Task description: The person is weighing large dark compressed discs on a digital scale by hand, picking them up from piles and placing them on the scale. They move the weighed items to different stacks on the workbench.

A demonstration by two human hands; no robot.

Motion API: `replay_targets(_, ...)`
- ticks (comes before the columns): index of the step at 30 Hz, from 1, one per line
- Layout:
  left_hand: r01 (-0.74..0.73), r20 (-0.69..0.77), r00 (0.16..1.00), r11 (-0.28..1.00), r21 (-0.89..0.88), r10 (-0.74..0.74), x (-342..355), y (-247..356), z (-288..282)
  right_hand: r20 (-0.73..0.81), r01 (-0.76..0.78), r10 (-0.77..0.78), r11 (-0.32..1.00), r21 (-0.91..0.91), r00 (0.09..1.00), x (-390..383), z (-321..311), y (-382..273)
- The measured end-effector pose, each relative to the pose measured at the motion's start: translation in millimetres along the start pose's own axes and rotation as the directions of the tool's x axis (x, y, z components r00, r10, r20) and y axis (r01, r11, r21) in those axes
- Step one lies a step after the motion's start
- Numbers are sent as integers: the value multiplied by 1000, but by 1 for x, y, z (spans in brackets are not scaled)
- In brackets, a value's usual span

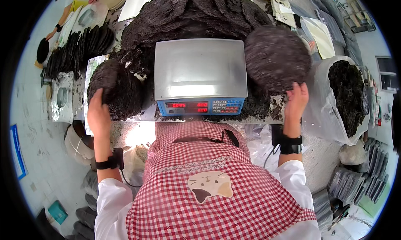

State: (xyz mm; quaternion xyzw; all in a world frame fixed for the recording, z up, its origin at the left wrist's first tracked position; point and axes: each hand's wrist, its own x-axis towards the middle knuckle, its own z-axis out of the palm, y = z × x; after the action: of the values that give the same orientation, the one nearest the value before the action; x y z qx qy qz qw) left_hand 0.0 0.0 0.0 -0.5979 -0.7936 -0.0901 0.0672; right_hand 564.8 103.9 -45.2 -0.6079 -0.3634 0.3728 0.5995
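Note:
My right hand (296, 99) grips the lower edge of a round, dark cake of dried seaweed (277, 58), blurred by motion and raised at the right side of the scale. On the left, my left hand (99, 112) has its fingers closed at the edge of a smaller, smeared piece of dried seaweed (107, 75), over a pile of dark seaweed cakes (125, 96). Between the hands stands a blue digital scale (200, 69) with a steel plate and lit red digits. Behind it rises a large heap of overlapping seaweed cakes (192, 12).
At the right, an open clear plastic bag (319, 102) holds dark seaweed. A row of seaweed cakes (79, 50) stands on edge at the left, near another person's hand (51, 34). Dark crumbs litter the table. Packed bundles (346, 183) lie on the floor at the right.

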Motion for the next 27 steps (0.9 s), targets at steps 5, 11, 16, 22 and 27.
replay_targets(5, -147, -445, 892, 981, -128, 76, 18, 48, -29, -171, -257, 261, 965, 49, 950, 62, -82, 55)
replay_targets(11, -704, -163, 709, 674, -223, 686, -4, 186, 30, -48, 63, -84, 939, -338, 995, 24, -34, 59)
replay_targets(16, -594, 202, 711, 729, -339, 673, -11, 196, 50, 456, 556, -342, 657, -509, 822, -17, 34, 3)
replay_targets(22, -153, 218, 970, 971, 184, 112, 2, 71, 8, 643, 773, -459, 518, -367, 613, -36, 80, -60)
replay_targets(27, -206, 368, 917, 973, 102, 155, -5, 18, 27, 666, 873, -586, 434, -223, 461, -38, 112, -101)
